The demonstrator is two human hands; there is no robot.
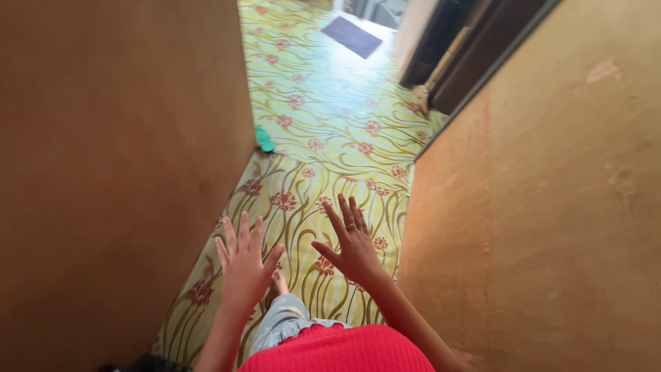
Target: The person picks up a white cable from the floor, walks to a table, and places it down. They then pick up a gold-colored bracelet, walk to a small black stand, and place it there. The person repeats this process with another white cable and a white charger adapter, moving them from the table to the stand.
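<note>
My left hand (pixel 244 269) | fingers spread, empty | right hand (pixel 351 242) likewise, ringed | floral floor (pixel 323 138) below | mat (pixel 352 36) at 12 o'clock

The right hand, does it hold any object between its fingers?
No, the right hand is open with spread fingers and holds nothing; only a ring sits on one finger, above the patterned floor.

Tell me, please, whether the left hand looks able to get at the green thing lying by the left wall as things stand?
Probably not from here. The left hand is open and empty, and the green thing lies well ahead on the patterned floor. Nothing blocks the way.
</note>
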